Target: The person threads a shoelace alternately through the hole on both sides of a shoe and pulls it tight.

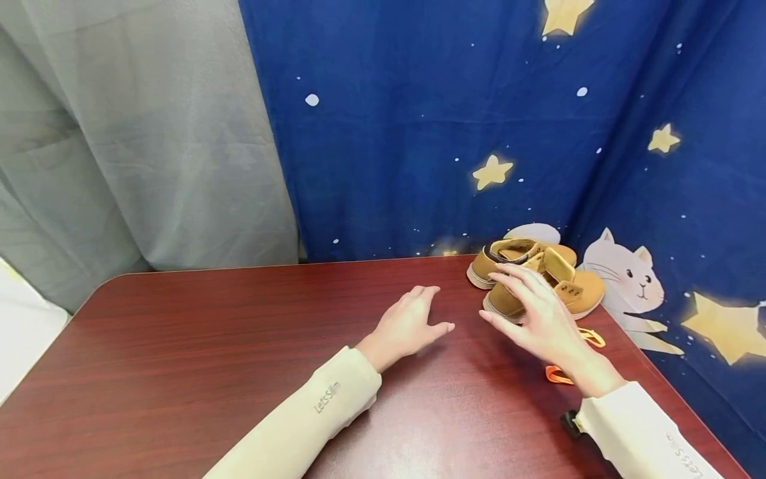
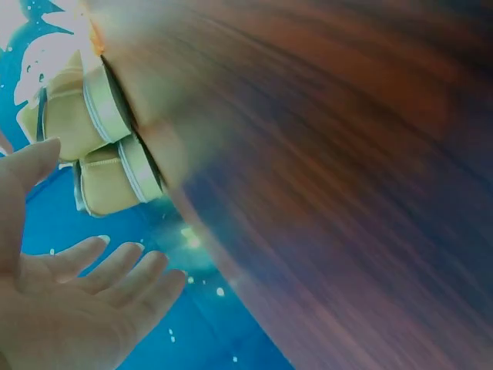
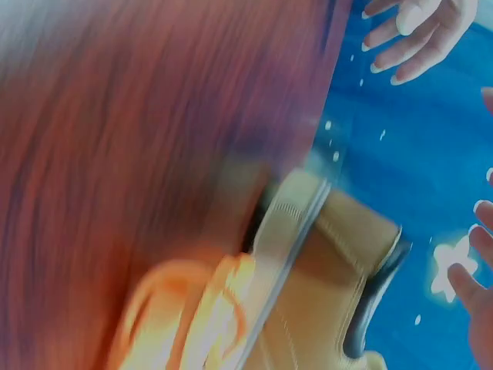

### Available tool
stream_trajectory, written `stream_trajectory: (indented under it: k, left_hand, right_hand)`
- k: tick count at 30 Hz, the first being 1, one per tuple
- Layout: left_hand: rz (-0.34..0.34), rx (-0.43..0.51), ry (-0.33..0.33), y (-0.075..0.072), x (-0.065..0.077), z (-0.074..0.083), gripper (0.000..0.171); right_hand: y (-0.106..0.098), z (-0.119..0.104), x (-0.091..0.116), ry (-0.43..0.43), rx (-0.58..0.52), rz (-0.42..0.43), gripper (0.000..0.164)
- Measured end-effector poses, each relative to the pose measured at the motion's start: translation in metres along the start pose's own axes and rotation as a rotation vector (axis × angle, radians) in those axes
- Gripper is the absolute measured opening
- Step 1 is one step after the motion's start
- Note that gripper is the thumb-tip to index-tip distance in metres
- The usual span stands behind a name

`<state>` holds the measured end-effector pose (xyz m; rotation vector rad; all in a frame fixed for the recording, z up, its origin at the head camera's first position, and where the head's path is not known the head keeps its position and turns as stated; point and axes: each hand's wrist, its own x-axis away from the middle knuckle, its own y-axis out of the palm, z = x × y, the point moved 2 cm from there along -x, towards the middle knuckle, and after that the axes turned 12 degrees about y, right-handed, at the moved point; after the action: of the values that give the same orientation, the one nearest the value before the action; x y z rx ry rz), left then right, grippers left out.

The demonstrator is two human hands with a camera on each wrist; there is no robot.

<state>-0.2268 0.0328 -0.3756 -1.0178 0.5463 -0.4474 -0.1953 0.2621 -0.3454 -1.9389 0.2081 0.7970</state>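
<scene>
Both hands empty, AFAICT: L hand (image 1: 409,322) over the table (image 1: 209,346), thumb well apart from fingers; R hand (image 1: 547,319) also spread, fingers slightly bent, in front of the tan shoes in head view but prob. not touching, b/c R wrist cam shows a gap. Near shoe (image 1: 589,293) & far shoe (image 1: 481,269) sit side by side at table's far R corner, soles down, heels twd L hand, toes R; prob. parked there as a pair to leave working room. Orange loop (image 1: 552,374) & yellow loop (image 1: 594,334), maybe laces, lie nearer the person by R hand, prob. kept w/ the shoes b/c they belong together. Near shoe's eyelets look unlaced.
</scene>
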Motion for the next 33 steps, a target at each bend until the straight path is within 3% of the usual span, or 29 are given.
stream_trajectory:
  k: [8,13,20,27,33]
  left_hand:
    - [0.008,-0.010,0.018,0.014,-0.022,0.020,0.074]
    - [0.013,0.001,0.013,0.022,-0.032,0.034,0.076]
    - [0.039,0.121,-0.001,0.030,-0.045,0.043,0.078]
    - [0.020,0.214,0.025,0.039,-0.053,0.044,0.082]
    - [0.007,0.192,0.040,0.046,-0.061,0.049,0.089]
  right_hand:
    - [-0.016,0.033,-0.002,-0.009,0.044,0.054,0.091]
    - [-0.022,0.055,0.003,0.103,0.076,0.034,0.117]
    - [-0.027,0.082,0.006,0.201,0.039,0.032,0.129]
    - [-0.028,0.107,0.010,0.301,-0.018,-0.077,0.135]
    - [-0.024,0.129,0.015,0.330,-0.036,-0.182,0.134]
